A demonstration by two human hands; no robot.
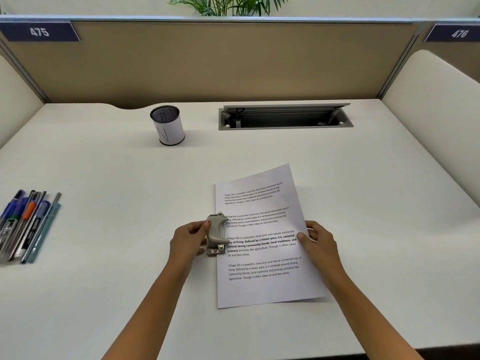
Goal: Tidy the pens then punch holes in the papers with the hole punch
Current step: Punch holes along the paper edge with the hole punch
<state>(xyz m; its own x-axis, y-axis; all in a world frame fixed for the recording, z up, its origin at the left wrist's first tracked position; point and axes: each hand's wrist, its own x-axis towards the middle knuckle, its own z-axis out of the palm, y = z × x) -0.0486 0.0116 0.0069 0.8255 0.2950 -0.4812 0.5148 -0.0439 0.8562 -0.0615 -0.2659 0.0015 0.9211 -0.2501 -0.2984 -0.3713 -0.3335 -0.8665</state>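
Gripping the hole punch point(217, 233), left hand point(188, 239); right hand point(318, 242) pinches paper point(262, 255); pens point(26, 224), cup point(168, 128) well apart.

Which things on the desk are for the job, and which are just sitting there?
For the job: pens, mesh pen cup, hole punch in the left hand, printed papers held by the right hand.

Just there: open cable tray, plant, number signs.
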